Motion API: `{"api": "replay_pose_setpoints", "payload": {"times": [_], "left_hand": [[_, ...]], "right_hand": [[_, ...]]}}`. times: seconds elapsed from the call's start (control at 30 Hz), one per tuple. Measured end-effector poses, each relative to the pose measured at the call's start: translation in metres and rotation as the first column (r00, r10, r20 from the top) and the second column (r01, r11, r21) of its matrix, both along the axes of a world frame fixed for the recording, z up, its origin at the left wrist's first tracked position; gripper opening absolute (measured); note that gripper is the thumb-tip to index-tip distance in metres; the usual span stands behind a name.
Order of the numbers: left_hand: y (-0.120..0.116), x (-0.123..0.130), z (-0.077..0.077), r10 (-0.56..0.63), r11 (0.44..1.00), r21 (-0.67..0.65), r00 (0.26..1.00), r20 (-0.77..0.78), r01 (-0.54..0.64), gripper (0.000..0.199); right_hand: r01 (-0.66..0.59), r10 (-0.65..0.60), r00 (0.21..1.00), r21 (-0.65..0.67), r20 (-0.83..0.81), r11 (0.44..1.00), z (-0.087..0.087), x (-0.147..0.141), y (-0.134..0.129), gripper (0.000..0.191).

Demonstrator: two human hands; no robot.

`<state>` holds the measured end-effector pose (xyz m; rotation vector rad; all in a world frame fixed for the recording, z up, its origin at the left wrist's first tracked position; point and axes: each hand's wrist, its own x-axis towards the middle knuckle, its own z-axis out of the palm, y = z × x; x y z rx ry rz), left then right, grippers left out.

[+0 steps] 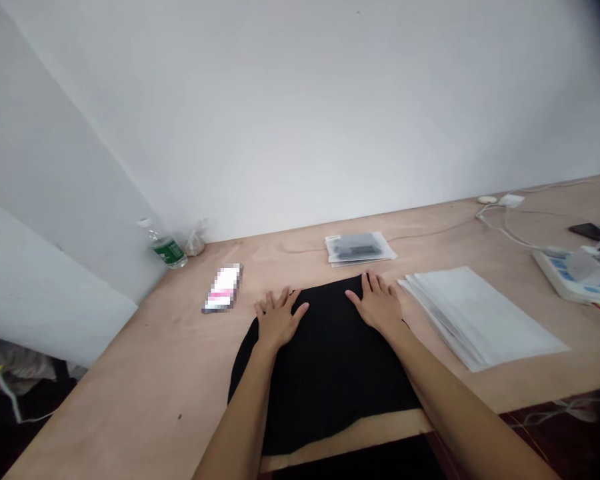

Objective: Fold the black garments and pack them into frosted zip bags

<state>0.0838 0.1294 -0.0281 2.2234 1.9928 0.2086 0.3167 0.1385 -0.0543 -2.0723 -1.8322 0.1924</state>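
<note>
A piece of black cloth [330,360] lies spread on the wooden table, its lower edge near the table's front. My left hand [279,320] rests flat on its upper left corner, fingers spread and partly past the edge. On the upper right corner lies my right hand [379,300], palm down with the fingers apart. Neither hand grips anything. My forearms cover parts of the cloth's two sides.
A phone [223,288] lies to the left, with a bottle [169,252] behind it near the wall. Behind the cloth is a translucent packet [360,248]. White plastic bags [485,313] are stacked at right, beside a power strip [575,277] with cables.
</note>
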Motion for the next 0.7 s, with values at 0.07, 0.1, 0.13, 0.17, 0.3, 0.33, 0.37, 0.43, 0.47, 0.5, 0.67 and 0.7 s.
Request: {"api": "replay_pose_setpoints", "payload": {"times": [0.07,0.1,0.13,0.17,0.3,0.33,0.37,0.43,0.47,0.5,0.67,0.7], "left_hand": [[0.000,0.000,-0.001,0.000,1.000,0.010,1.000,-0.006,0.000,0.057],[0.000,0.000,-0.001,-0.001,1.000,0.017,1.000,-0.009,0.001,0.057],[0.000,0.000,0.000,-0.003,1.000,0.026,1.000,-0.012,0.003,0.057],[-0.001,0.001,0.001,-0.006,0.999,0.038,1.000,-0.014,0.006,0.057],[-0.006,0.011,0.010,-0.056,0.991,0.117,0.998,-0.026,0.058,0.059],[-0.008,0.016,0.013,-0.085,0.987,0.137,0.996,-0.030,0.088,0.059],[-0.011,0.021,0.015,-0.121,0.980,0.155,0.992,-0.033,0.124,0.058],[-0.017,0.030,0.017,-0.204,0.963,0.170,0.978,-0.039,0.207,0.058],[-0.019,0.034,0.016,-0.243,0.955,0.167,0.969,-0.040,0.246,0.059],[-0.021,0.038,0.015,-0.275,0.948,0.157,0.961,-0.039,0.278,0.061],[-0.024,0.041,0.002,-0.331,0.938,0.101,0.943,-0.018,0.331,0.069],[-0.024,0.040,0.000,-0.332,0.938,0.098,0.943,-0.012,0.331,0.069]], "right_hand": [[0.000,0.001,0.998,0.012,-0.058,1.000,0.002,-0.001,-0.001,0.071],[0.001,0.002,0.996,0.023,-0.095,1.000,0.004,-0.001,-0.003,0.070],[0.003,0.003,0.991,0.039,-0.137,0.999,0.007,-0.002,-0.004,0.068],[0.006,0.005,0.982,0.062,-0.187,0.998,0.011,-0.004,-0.006,0.065],[0.030,0.053,0.886,0.172,-0.460,0.985,0.033,-0.015,-0.008,0.050],[0.041,0.064,0.837,0.180,-0.543,0.983,0.038,-0.018,-0.006,0.046],[0.058,0.063,0.775,0.170,-0.629,0.984,0.043,-0.021,-0.001,0.042],[0.096,0.017,0.612,0.095,-0.791,0.991,0.049,-0.026,0.014,0.036],[0.110,-0.025,0.517,0.037,-0.856,0.993,0.051,-0.027,0.022,0.035],[0.116,-0.072,0.420,-0.026,-0.905,0.993,0.052,-0.028,0.031,0.034],[0.096,-0.251,0.040,-0.247,-0.967,0.964,0.049,-0.024,0.063,0.034],[0.097,-0.272,-0.009,-0.271,-0.962,0.958,0.048,-0.024,0.067,0.034]]}}
